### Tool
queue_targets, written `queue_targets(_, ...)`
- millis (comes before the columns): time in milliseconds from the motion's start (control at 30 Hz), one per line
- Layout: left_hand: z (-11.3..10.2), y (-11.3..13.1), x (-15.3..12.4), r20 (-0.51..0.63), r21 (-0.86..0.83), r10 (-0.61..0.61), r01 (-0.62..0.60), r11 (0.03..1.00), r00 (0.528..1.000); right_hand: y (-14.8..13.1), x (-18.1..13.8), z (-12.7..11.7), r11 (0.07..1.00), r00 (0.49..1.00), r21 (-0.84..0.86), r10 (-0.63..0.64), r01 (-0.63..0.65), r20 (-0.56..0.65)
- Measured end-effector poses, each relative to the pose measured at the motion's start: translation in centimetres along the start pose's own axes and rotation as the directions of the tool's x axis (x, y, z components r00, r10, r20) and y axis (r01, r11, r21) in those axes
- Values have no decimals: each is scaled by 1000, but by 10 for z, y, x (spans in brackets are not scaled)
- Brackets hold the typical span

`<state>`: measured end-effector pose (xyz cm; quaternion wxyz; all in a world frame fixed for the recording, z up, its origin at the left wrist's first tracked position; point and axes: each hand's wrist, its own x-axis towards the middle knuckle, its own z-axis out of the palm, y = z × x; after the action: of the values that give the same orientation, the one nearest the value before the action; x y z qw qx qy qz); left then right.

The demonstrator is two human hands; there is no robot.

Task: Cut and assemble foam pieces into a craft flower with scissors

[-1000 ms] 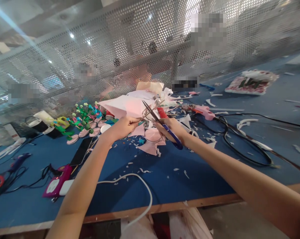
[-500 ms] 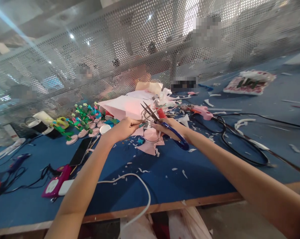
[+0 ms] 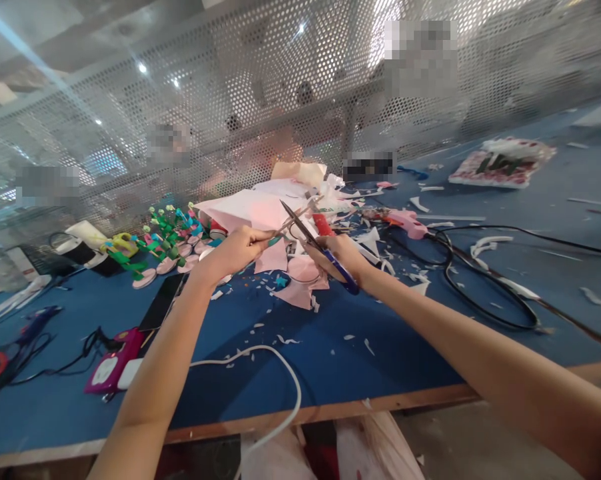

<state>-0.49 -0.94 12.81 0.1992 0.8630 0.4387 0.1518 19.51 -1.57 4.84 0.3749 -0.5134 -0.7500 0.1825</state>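
Table: scissors at centre, in right hand; left hand just left of the blades. Paper pile behind both hands. Row of flower figures left of the pile. Phone before the figures, left of the left arm. Glue gun right of the pile, its cable looping further right. Mesh screen behind everything. White cable at the near edge, between the arms.
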Motion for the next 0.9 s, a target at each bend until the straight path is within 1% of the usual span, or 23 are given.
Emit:
queue_targets(67, 5, 2, 2, 21, 10, -1, 1, 1000, 1000, 0, 1, -6, 998, 995, 56, 16, -22, 99)
queue_targets(133, 12, 5, 3, 43, 13, 15, -16, 1000, 999, 0, 2, -14, 992, 975, 112, 39, -64, 217)
queue_targets(167, 15, 6, 4, 51, 13, 26, -27, 1000, 998, -1, 2, -18, 990, 965, 116, 48, -80, 259)
queue_targets(233, 19, 7, 5, 62, 13, 44, -45, 999, 997, -3, 3, -24, 994, 954, 78, 53, -79, 296)
queue_targets(333, 18, 6, 5, 55, 10, 55, -55, 998, 997, -3, 4, -24, 998, 961, 9, 51, -55, 271)
queue_targets(433, 9, 1, 4, 7, 20, 40, -40, 999, 999, 1, 2, -13, 1000, 992, -26, 21, -18, 128)
queue_targets(500, 2, -3, 3, -5, 37, 27, -27, 999, 1000, 3, 0, -5, 999, 999, -27, -24, 25, 42)
queue_targets(600, -3, -9, 2, 12, 13, 16, -16, 1000, 1000, 4, -1, 2, 999, 999, 3, -37, 37, 7)
queue_targets(667, -1, -10, 3, 14, -10, 7, -6, 1000, 1000, 3, 0, 0, 999, 1000, 33, -12, 11, 23)
queue_targets(700, 1, -10, 3, 18, -22, 5, -4, 1000, 1000, 2, 0, -2, 998, 999, 58, 7, -10, 52)
queue_targets(800, 12, -5, 6, 57, -67, 23, -19, 998, 998, -1, 2, -14, 985, 978, 146, 64, -94, 197)
queue_targets(867, 19, -1, 8, 93, -93, 44, -35, 995, 995, -3, 3, -21, 987, 961, 129, 63, -101, 271)
queue_targets(900, 22, 1, 9, 106, -98, 54, -44, 994, 993, -3, 3, -24, 990, 958, 107, 56, -89, 280)
